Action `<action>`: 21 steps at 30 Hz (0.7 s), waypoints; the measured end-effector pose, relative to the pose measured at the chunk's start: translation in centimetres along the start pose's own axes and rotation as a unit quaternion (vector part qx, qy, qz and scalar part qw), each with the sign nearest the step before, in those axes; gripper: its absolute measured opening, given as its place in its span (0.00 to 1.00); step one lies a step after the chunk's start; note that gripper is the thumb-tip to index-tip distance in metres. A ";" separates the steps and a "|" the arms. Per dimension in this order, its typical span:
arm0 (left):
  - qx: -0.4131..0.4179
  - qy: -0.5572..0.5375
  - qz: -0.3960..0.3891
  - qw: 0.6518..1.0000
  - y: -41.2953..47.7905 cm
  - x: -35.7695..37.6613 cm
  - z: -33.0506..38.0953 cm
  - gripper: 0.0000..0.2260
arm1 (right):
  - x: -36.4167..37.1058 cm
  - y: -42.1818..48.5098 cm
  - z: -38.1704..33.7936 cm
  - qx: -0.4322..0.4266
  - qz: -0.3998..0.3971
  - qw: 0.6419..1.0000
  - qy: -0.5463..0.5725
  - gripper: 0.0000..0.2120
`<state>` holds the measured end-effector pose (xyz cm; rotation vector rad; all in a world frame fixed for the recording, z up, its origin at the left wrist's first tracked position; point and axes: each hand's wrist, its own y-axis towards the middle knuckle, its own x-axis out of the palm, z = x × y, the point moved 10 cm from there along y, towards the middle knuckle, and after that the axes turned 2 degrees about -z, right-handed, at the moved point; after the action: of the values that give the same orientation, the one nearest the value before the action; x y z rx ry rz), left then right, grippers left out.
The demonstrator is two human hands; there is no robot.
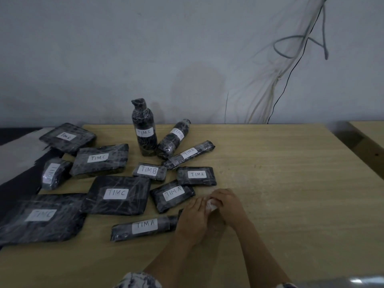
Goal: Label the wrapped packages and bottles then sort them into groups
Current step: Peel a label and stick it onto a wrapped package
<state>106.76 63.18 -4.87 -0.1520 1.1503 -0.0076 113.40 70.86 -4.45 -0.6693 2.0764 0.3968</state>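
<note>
Two bare hands meet on the wooden table (280,183), just right of the long TIMA package (145,226) that lies nearest the person: the left hand (192,221) and the right hand (227,206) are both curled around a small crumpled white piece (212,205), which shows only as a sliver between the fingers, so what it is cannot be told. Taking that long TIMA package as the mark, a flat TIMA package (172,195) lies just beyond it, and another TIMA package (196,175) sits farther back again. Beyond those stand the upright bottle (144,129) marked TIMC and a leaning bottle (173,140) touching it, with a wrapped TIMA roll (189,154) resting against the leaning one. A small TIMB package (150,171) lies between the bottles and the mark. Left of the mark are the big TIMC package (117,194) and, at the table's edge, the largest TIMC package (40,217); three more wrapped packages lie behind these, toward the wall.
</note>
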 end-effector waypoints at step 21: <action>-0.053 -0.006 -0.021 0.998 1.3 0.6 -1.7 0.27 | 0.5 -0.6 0.5 0.004 -0.054 0.995 -0.088 0.20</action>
<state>105.34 64.18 -6.25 -0.2711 1.1352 0.0168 113.86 70.45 -5.19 -0.7130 1.8650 0.3716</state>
